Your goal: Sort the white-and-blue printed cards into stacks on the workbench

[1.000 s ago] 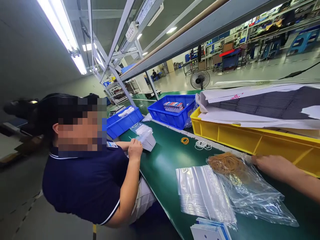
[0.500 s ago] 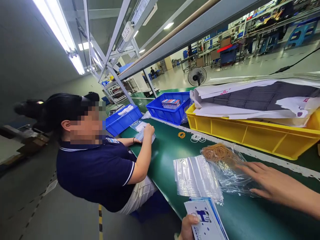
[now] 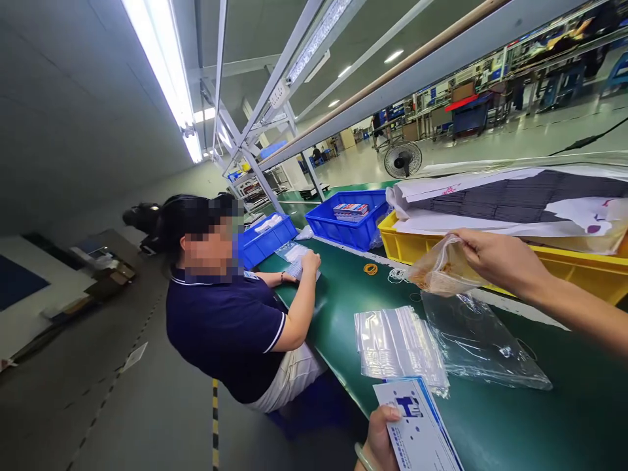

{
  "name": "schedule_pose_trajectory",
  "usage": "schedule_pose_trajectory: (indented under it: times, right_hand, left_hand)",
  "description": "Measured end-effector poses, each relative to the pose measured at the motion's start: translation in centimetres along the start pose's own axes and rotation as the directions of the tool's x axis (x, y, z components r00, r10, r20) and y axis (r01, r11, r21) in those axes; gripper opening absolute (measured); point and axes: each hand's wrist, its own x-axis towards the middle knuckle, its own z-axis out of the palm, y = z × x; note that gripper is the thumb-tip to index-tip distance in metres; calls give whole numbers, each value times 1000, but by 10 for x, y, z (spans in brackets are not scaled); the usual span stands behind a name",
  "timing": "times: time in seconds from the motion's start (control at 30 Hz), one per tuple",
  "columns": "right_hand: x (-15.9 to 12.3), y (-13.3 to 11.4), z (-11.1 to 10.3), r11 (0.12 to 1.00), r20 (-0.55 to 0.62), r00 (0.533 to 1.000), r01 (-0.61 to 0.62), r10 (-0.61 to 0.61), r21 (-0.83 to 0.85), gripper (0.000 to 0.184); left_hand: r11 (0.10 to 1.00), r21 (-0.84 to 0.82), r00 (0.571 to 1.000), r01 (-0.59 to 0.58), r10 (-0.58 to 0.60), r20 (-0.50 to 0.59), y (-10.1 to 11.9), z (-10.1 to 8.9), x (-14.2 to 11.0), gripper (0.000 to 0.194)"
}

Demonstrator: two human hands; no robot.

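Note:
My left hand [image 3: 381,435], at the bottom of the view, grips a stack of white and blue printed cards [image 3: 417,418], its thumb on top. My right hand [image 3: 500,258] is closed on the upper edge of a clear plastic bag of rubber bands [image 3: 444,271], held up above the table near the yellow crate. Beneath it lies a larger clear plastic bag [image 3: 485,343], flat on the green table. Beside that is a pile of clear plastic bags [image 3: 400,343], just beyond the cards.
A co-worker [image 3: 226,327] sits at the left, handling small items. Orange rubber bands [image 3: 370,269] and white bands [image 3: 396,275] lie on the green table [image 3: 338,301]. A yellow crate [image 3: 564,265] and blue bins [image 3: 333,229] line the far edge. A metal rail [image 3: 392,85] crosses above.
My right hand has taken hold of the rubber band bag and lifted it off the table. The larger clear bag under it now lies exposed. My left hand still holds the cards.

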Motion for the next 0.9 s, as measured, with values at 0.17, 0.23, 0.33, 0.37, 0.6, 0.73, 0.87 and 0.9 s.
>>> schedule_pose_trajectory:
  times: [0.17,0.23,0.33,0.37,0.6,0.73,0.87,0.9]
  right_hand:
    - [-36,46,22,993,392,912,-101,120,-69,32]
    - [-66,63,41,974,529,818,-185,225,-129,24]
    - [-110,74,70,972,661,718,-218,219,-85,25]
    - [-121,73,77,973,678,706,-221,203,-62,25]
    - [-127,68,98,973,644,740,-227,192,-29,28]
    - [-117,70,112,981,678,718,-193,157,-22,26]
    - [-108,68,120,993,635,770,-111,67,31,27]
    - [-108,65,120,996,613,789,-82,42,37,27]
  left_hand:
    - [1000,-16,998,5,-5,58,3,-4,1,56]
    - [999,-26,998,20,-18,63,2,-7,1,56]
    - [999,-34,997,36,-34,66,2,-11,1,56]
    - [999,-35,997,36,-34,63,2,-12,1,57]
    - [1000,-18,998,25,-24,65,2,-9,1,55]
    - [1000,-16,998,8,-7,66,1,-9,1,49]
    - [1000,-6,998,7,-7,63,1,-11,2,50]
    - [1000,-3,998,5,-5,63,1,-11,2,52]
